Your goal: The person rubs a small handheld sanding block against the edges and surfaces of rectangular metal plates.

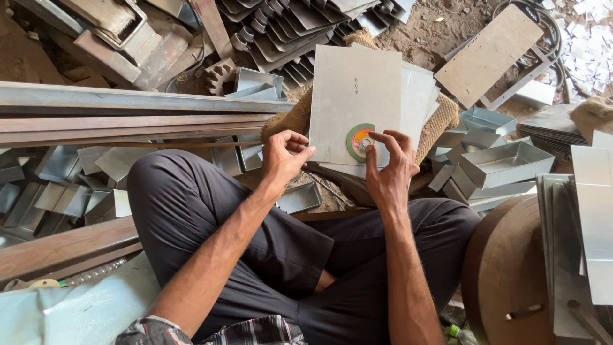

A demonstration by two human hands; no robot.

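Dirt floor of a metal workshop, crowded with folded sheet trays (504,163) and long steel bars (128,112). Head view: we sit cross-legged, a flat metal sheet (354,96) before our knees. Our left hand (285,156) pinches its lower edge; our right hand (389,167), fingers spread, presses a green-and-orange disc (359,142) against it.
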